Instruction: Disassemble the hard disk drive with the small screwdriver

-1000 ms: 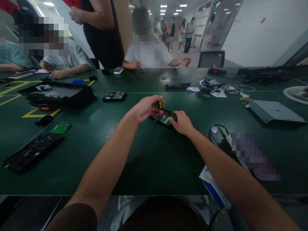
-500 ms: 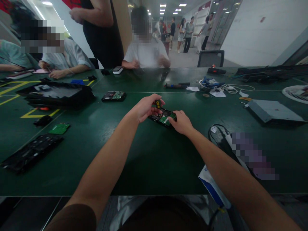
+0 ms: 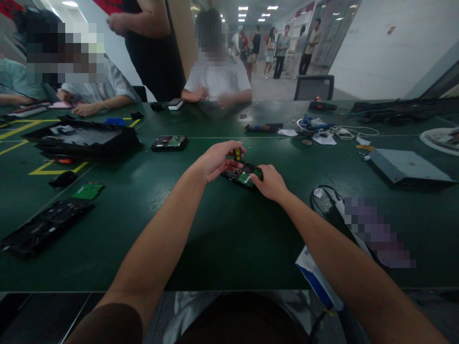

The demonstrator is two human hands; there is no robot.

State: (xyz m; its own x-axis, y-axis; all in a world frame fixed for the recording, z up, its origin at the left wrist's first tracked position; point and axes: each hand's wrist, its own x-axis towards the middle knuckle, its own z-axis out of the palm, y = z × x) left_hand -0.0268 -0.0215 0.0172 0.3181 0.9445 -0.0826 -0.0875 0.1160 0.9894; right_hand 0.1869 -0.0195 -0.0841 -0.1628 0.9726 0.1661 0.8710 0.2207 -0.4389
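Note:
In the middle of the green table lies a small black device [image 3: 246, 176] with a green circuit board and dark parts exposed in its open casing. My left hand [image 3: 220, 160] is closed around a short black-and-yellow screwdriver [image 3: 237, 154], held upright over the left part of the device. Its tip is hidden behind my fingers. Gripping the right end of the device is my right hand [image 3: 270, 181], with the thumb on top near the green board.
To the left lie a green circuit board [image 3: 88, 191], a black casing part [image 3: 48, 224] and a black tray [image 3: 86, 138]. Another opened device [image 3: 169, 143] sits farther back. A grey metal box [image 3: 409, 165] and tangled cables [image 3: 315, 123] are at right. Co-workers sit opposite.
The screwdriver handle in my left hand has turned slightly and shifted a little to the right. The device and my right hand stay in place.

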